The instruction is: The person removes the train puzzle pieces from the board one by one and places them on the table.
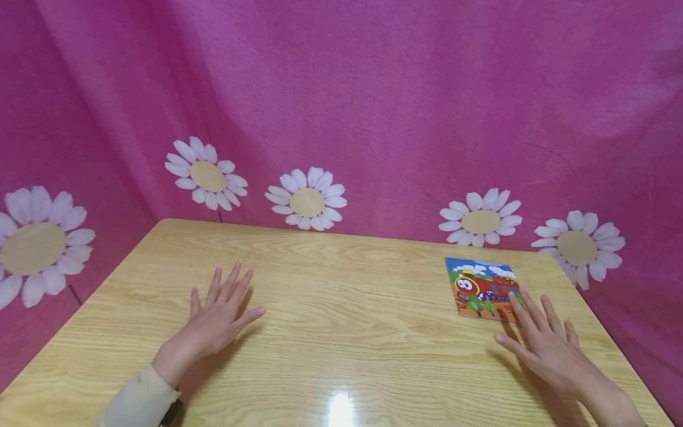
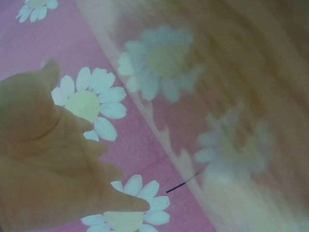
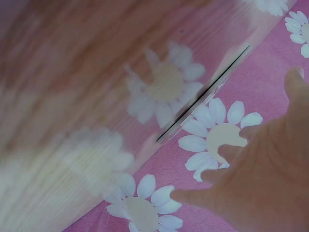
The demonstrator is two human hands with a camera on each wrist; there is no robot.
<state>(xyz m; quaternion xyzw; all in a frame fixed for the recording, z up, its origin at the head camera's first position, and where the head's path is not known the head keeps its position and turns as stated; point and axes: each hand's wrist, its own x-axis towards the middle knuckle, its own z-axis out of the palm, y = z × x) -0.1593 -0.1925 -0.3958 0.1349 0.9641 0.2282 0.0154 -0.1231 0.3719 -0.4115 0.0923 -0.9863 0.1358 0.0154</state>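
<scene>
A square picture card (image 1: 482, 287) with a cartoon red train under a blue sky lies flat toward the back right of the wooden table. My right hand (image 1: 549, 350) is over the table just in front of it, fingers spread, and its fingertips overlap the card's near right corner in the head view. In the right wrist view the card shows edge-on as a thin dark line (image 3: 205, 94), with the right hand (image 3: 265, 174) beyond its end. Over the left part of the table my left hand (image 1: 213, 326) is spread, holding nothing; its palm (image 2: 48, 154) fills the left wrist view's left side.
The light wood table (image 1: 341, 296) has a glossy top that mirrors the backdrop. Behind and beside it hangs a pink curtain (image 1: 373, 107) printed with white daisies. A beige sleeve (image 1: 139, 400) and a dark band (image 1: 172, 411) are on the left wrist.
</scene>
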